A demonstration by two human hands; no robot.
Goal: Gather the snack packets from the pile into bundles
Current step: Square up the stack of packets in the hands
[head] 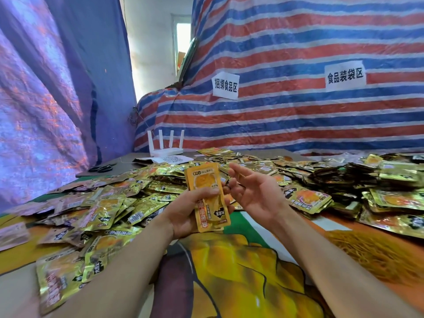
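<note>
My left hand [183, 214] grips a small stack of orange-and-gold snack packets [207, 196], held upright above the table with the thumb across the front. Just to the right of the stack, my right hand [252, 191] is raised, palm up, with relaxed fingers; a thin strand seems to lie across its fingers. A large loose pile of gold packets [110, 203] spreads over the left and middle of the table. Stacked bundles of packets [309, 200] lie to the right.
A white router with several antennas [166, 145] stands at the back of the table, beside a printed sheet [171, 159]. Black scissors [102, 168] lie at the back left. Striped tarp [298, 111] with two paper signs forms the back wall. A printed cloth [241, 260] covers the near table.
</note>
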